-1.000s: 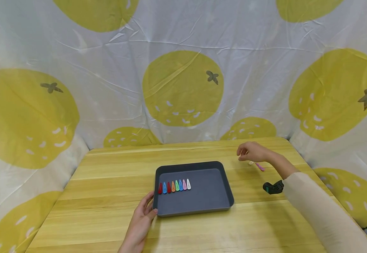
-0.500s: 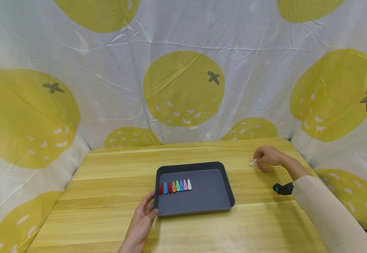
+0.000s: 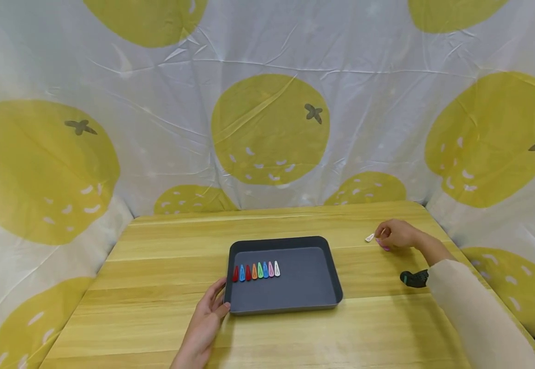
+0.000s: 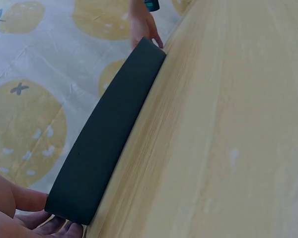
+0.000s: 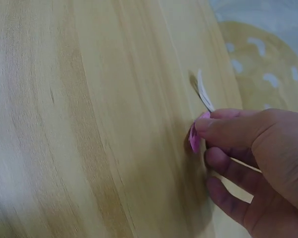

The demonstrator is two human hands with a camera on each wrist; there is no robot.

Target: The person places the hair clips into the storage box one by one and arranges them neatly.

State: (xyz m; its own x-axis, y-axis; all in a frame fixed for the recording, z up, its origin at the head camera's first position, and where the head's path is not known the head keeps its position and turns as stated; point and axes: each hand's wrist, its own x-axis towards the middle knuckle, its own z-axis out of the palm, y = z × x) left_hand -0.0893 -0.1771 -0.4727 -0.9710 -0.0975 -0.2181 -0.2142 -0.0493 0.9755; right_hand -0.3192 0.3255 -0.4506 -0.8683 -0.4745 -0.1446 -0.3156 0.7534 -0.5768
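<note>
My left hand [image 3: 204, 320] grips the left near corner of a dark grey rectangular tray [image 3: 290, 300], thumb in front and fingers along the side. Inside the tray, a row of snap hair clips runs from red at left to a white hair clip [image 3: 276, 269] at right. At the table's right side, my right hand [image 3: 397, 234] pinches a pinkish-purple hair clip [image 5: 194, 139] between thumb and index finger, close over the wood. The other fingers are loosely bent. Another white hair clip [image 5: 203, 91] lies on the table just beyond the fingertips.
The wooden table [image 3: 157, 287] extends round the tray, backed by a white cloth with yellow fruit prints [image 3: 269, 128]. A black device [image 3: 414, 279] sits at the right wrist, by the pale sleeve [image 3: 475, 312].
My right hand has moved right and slightly down to the purple clip and now pinches it. The white clip beside it has come into view. The left hand and tray stay in place.
</note>
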